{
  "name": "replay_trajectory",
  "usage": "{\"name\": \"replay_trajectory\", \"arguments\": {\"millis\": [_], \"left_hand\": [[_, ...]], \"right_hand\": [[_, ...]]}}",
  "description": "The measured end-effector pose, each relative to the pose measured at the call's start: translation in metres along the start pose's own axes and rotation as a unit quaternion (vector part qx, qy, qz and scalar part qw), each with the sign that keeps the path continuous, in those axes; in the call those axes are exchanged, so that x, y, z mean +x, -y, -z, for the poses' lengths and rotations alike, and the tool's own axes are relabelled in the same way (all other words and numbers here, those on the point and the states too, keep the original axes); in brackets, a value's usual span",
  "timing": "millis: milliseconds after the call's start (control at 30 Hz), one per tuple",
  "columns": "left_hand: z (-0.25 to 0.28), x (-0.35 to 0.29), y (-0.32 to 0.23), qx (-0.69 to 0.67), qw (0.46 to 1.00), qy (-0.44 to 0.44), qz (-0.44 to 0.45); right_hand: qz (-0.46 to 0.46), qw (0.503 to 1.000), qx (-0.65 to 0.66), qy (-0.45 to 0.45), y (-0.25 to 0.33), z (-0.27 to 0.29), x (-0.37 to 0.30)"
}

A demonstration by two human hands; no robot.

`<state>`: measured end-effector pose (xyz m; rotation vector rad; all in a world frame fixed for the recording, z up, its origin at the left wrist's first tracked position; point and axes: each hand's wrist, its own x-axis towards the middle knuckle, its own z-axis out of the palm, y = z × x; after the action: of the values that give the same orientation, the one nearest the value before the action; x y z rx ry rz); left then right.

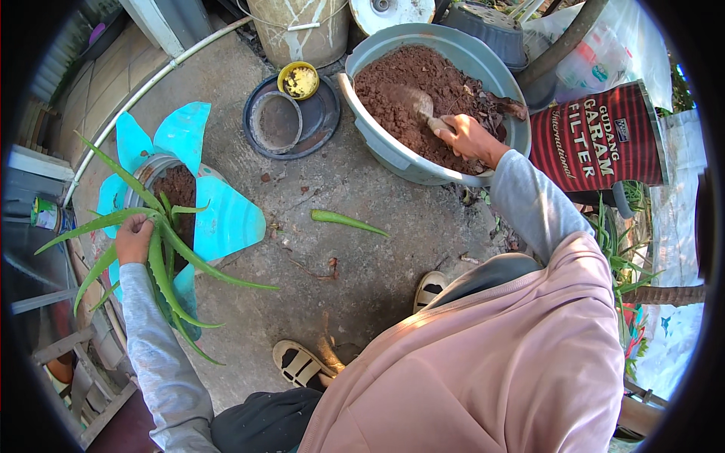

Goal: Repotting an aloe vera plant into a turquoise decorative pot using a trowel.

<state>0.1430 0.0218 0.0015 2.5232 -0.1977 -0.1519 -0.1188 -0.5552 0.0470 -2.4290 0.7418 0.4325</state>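
On the left, my left hand [134,238] is closed around the leaves of an aloe vera plant [198,260] near their base. The plant leans over a pot [160,162] with brown soil [178,189] inside. Broad turquoise petal-shaped flaps [229,219] spread out from that pot; the plant's roots are hidden. At the upper right my right hand [470,140] grips the handle of a trowel [415,100]. Its soil-coated blade rests in the reddish-brown soil [393,72] of a large grey-blue tub [404,157].
A loose aloe leaf [347,221] lies on the concrete between pot and tub. Behind it sit a dark round tray [325,124], a grey dish [276,122], a small yellow pot [299,81] and a stained bucket [298,34]. A red-and-black striped sack [604,140] stands right of the tub.
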Motion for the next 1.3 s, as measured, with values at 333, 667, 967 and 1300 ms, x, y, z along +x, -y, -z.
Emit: {"name": "replay_trajectory", "arguments": {"millis": [333,667,967,1300], "left_hand": [[0.005,-0.003,0.006,-0.043,0.999,0.000,0.019],[0.004,-0.001,0.004,-0.031,0.999,-0.008,0.007],[-0.001,-0.004,0.004,-0.017,0.999,-0.038,0.015],[-0.003,-0.002,0.010,-0.034,0.997,-0.062,0.008]], "right_hand": [[0.056,0.988,0.012,0.146,0.024,0.024,-0.065],[-0.108,0.958,0.224,0.141,0.063,0.008,-0.043],[-0.135,0.849,0.487,0.153,0.036,-0.009,-0.015],[-0.117,0.755,0.625,0.158,0.009,-0.002,-0.019]]}}
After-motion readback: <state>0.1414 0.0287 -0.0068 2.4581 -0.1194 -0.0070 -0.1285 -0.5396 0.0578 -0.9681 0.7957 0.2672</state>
